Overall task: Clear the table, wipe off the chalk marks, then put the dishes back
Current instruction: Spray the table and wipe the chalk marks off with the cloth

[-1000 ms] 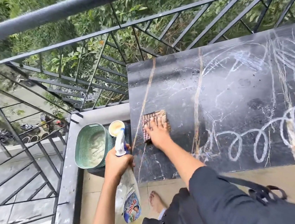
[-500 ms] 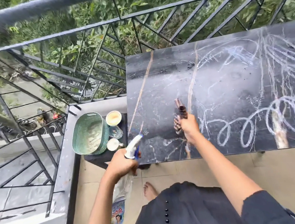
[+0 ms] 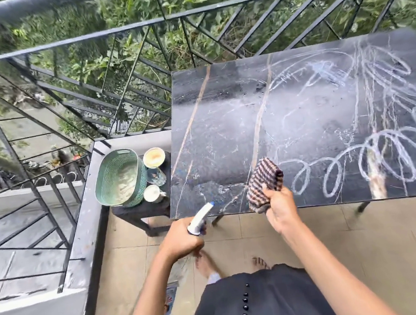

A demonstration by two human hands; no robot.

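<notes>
Head: right hand pulled cloth to table edge, spray bottle steady

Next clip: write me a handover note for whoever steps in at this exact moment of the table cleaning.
Left hand: grips the white-nozzled spray bottle, nozzle towards the table.
Right hand: holds the brown checked cloth, bunched, at the near edge of the black marble-look tabletop.
Dishes: green plastic basket, cream bowl, clear glass and white cup sit on the small dark side table.
Done: tabletop cleared; its left part looks wiped.
Left: wipe the white chalk loops and scribbles on the right part, then return the dishes.
</notes>
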